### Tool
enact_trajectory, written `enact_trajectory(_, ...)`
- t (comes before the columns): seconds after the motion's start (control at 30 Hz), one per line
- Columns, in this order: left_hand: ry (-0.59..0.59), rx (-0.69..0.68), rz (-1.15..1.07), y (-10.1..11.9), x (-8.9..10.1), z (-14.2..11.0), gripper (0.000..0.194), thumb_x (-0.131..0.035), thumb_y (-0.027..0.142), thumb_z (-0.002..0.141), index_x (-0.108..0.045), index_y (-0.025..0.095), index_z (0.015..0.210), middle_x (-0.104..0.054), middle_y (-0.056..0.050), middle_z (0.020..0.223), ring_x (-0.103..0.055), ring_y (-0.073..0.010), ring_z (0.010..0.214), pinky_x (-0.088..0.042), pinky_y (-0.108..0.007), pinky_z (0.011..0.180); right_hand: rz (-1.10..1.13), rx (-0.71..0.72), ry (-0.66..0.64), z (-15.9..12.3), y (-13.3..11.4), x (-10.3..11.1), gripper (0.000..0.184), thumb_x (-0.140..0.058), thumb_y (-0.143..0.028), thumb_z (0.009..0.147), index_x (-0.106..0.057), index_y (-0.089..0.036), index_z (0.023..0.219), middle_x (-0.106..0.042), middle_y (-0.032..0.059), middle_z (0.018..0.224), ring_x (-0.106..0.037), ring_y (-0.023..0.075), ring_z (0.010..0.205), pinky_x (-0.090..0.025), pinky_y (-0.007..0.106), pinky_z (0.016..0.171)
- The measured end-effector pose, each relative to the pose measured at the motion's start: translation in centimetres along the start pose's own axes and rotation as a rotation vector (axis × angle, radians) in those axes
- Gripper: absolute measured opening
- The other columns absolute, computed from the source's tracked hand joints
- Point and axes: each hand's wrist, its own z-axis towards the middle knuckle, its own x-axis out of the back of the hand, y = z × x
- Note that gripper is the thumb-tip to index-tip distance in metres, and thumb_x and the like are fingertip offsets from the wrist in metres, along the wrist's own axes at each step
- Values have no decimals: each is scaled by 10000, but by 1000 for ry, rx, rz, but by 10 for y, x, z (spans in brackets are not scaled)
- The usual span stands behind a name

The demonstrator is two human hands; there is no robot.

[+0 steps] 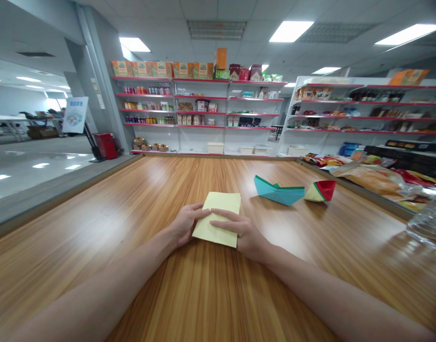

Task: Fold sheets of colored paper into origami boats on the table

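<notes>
A pale yellow sheet of paper [221, 202], folded into a rectangle, is held between my two hands just above or on the wooden table. My left hand [185, 224] grips its left edge, thumb on top and fingers partly hidden at the side. Across the right part of the paper lie the fingers of my right hand [247, 233], its thumb hidden beneath or behind the edge. To the right stands a blue and green folded paper boat [280, 194]. Beside the boat is a small folded paper piece [320, 191] in red, green and yellow.
The wood-grain table [160, 185] has a raised rim. Packaged snacks [371, 178] lie beyond its right edge, and a clear plastic container [430, 221] stands at the far right. Stocked shelves [199, 97] line the back, with a sign stand [75, 115] at left.
</notes>
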Motion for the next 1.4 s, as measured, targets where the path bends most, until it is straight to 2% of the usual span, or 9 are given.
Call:
enact_trajectory(0.17, -79, 69, -18, -3, 1, -1, 273, -709, 179, 720, -649, 61, 959, -706, -159, 845, -685, -224, 687, -549, -354, 694, -8, 13, 5, -2, 3, 0, 321, -556, -183, 862, -640, -317, 1141, -438, 39, 1410, -491, 229, 1225, -414, 418, 1010)
enact_trajectory(0.33, -31, 39, -6, -6, -2, -2, 308, -751, 175, 672, -651, 71, 944, -710, -159, 848, -687, -244, 695, -555, -376, 679, -34, -22, 73, -2, 7, 2, 245, -552, -204, 865, -705, -326, 1014, -439, 2, 1408, -503, 225, 1213, -434, 409, 1002)
enact_trajectory(0.47, 2, 23, 25, -5, -4, -1, 291, -764, 186, 653, -658, 72, 899, -715, -151, 801, -681, -237, 651, -553, -363, 636, -24, -29, 125, 0, 10, 8, 308, -468, -166, 901, -733, -320, 926, -419, -10, 1422, -499, 219, 1212, -444, 405, 982)
enact_trajectory(0.73, 41, -31, 97, -7, -2, 1, 358, -794, 230, 613, -675, 61, 905, -717, -158, 823, -683, -234, 678, -544, -336, 638, -143, -92, 401, 2, 23, 15, 195, -615, -140, 788, -743, -273, 724, -324, 16, 1426, -480, 241, 1167, -472, 411, 898)
enact_trajectory(0.93, 66, -39, 81, -6, -4, 1, 345, -789, 213, 614, -672, 66, 903, -720, -155, 832, -683, -226, 673, -540, -315, 621, -194, -158, 497, 1, 27, 17, 100, -646, -147, 744, -710, -225, 744, -439, 76, 1267, -541, 218, 1047, -454, 414, 925)
enact_trajectory(1.07, 91, -65, 66, -7, -6, 1, 339, -778, 218, 633, -660, 61, 909, -720, -155, 830, -683, -227, 671, -547, -334, 643, -105, -218, 392, -1, 30, 12, 224, -565, -154, 795, -720, -264, 913, -568, 62, 1087, -562, 205, 1047, -469, 384, 918)
enact_trajectory(1.2, 50, -110, 76, -9, -8, 1, 376, -766, 248, 668, -641, 74, 976, -717, -154, 869, -684, -226, 691, -548, -351, 664, 97, -173, 170, -3, 27, 6, 281, -605, -191, 791, -703, -288, 1036, -599, 72, 1155, -587, 220, 1064, -499, 385, 904)
enact_trajectory(1.27, 12, -122, 96, -10, -9, 1, 400, -758, 264, 686, -628, 73, 1012, -708, -166, 909, -685, -232, 736, -546, -356, 691, 156, -163, 172, -3, 24, 5, 248, -646, -232, 782, -712, -287, 1015, -610, 78, 1167, -593, 233, 1066, -504, 404, 903)
enact_trajectory(1.4, -87, -89, 141, -10, -6, -1, 457, -753, 243, 702, -593, 80, 1098, -674, -186, 1026, -671, -235, 848, -541, -345, 740, 183, -230, 299, -4, 25, 7, 222, -676, -282, 772, -720, -284, 990, -621, 72, 1165, -591, 236, 1076, -490, 409, 931)
